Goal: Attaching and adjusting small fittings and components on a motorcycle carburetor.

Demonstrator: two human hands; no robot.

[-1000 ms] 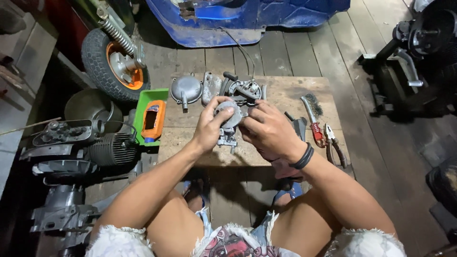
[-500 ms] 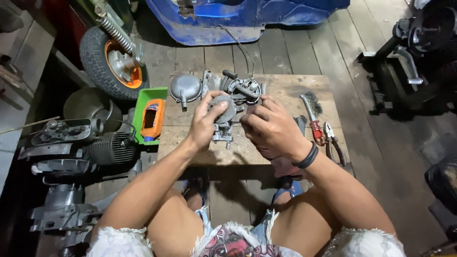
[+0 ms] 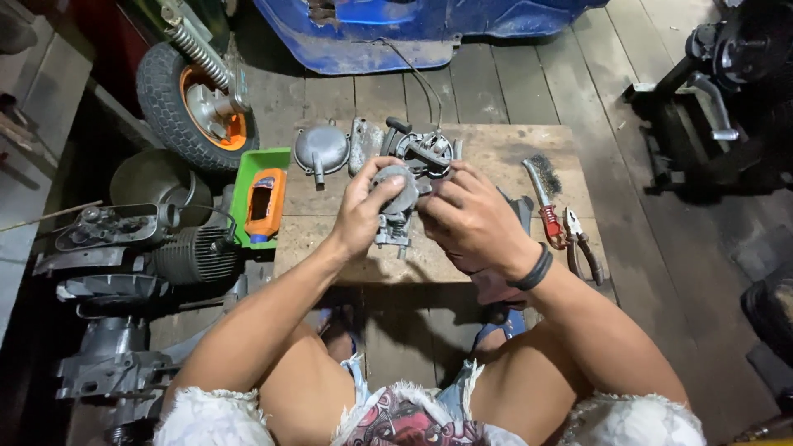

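Both hands hold a small grey metal engine part, a carburetor point(image 3: 396, 202), just above a low wooden board point(image 3: 496, 153). My left hand point(image 3: 361, 211) grips its left side with the fingers curled over the top. My right hand point(image 3: 471, 219), with a black band at the wrist, is closed on its right side and hides that half. A second carburetor-like part with a black knob point(image 3: 421, 149) lies on the board just beyond the hands.
A round metal cover point(image 3: 320, 149) and a flat grey part point(image 3: 363, 142) lie at the board's far left. A wire brush point(image 3: 541, 186) and pliers point(image 3: 580, 244) lie at right. A green tray point(image 3: 248, 177) with an orange device, an engine point(image 3: 194, 252) and a small wheel point(image 3: 194, 95) are left.
Both hands have shifted slightly with the carburetor, turning it between them; it sits a little nearer the far parts than a second ago.
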